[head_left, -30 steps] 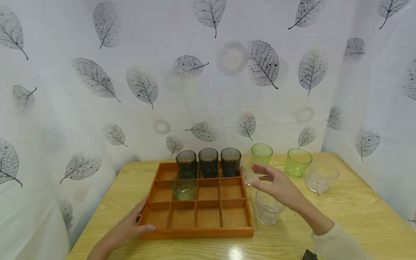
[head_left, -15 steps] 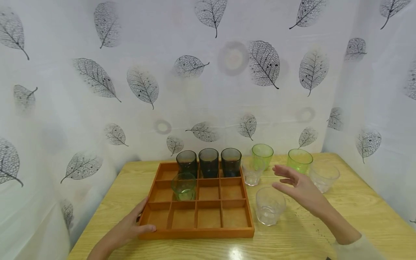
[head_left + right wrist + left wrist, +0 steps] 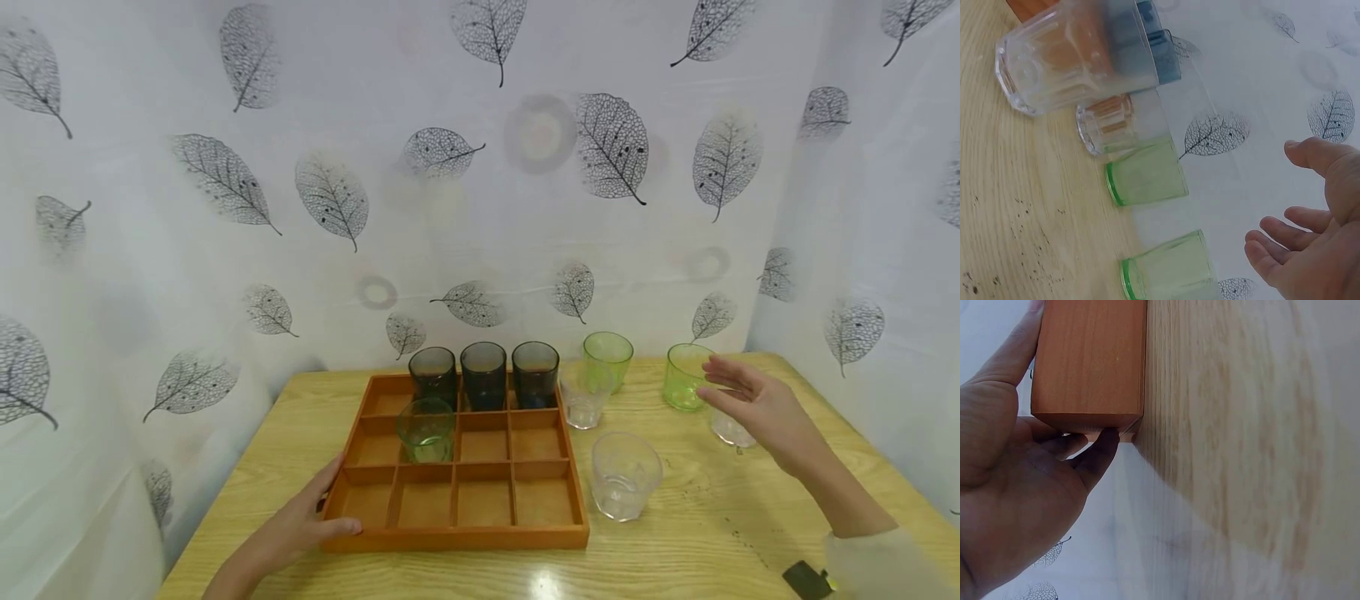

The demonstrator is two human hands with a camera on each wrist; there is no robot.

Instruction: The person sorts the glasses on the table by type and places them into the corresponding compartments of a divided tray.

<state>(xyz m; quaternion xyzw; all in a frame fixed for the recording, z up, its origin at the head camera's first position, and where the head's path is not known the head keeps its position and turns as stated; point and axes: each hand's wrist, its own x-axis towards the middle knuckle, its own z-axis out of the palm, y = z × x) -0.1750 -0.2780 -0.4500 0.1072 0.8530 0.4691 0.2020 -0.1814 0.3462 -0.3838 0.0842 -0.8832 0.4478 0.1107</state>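
The right hand (image 3: 772,425) is held released, its fingers loosely bent; a clear glass (image 3: 729,429) is partly hidden by it, with a green glass (image 3: 682,385) just beside; the near-left corner of a wooden tray (image 3: 450,541) is gripped by the left hand (image 3: 300,521); three dark glasses (image 3: 483,382) are lined up in the tray's back row, and a green-tinted glass (image 3: 426,433) is seated in its middle row; two more clear glasses (image 3: 625,479) are set to its right.
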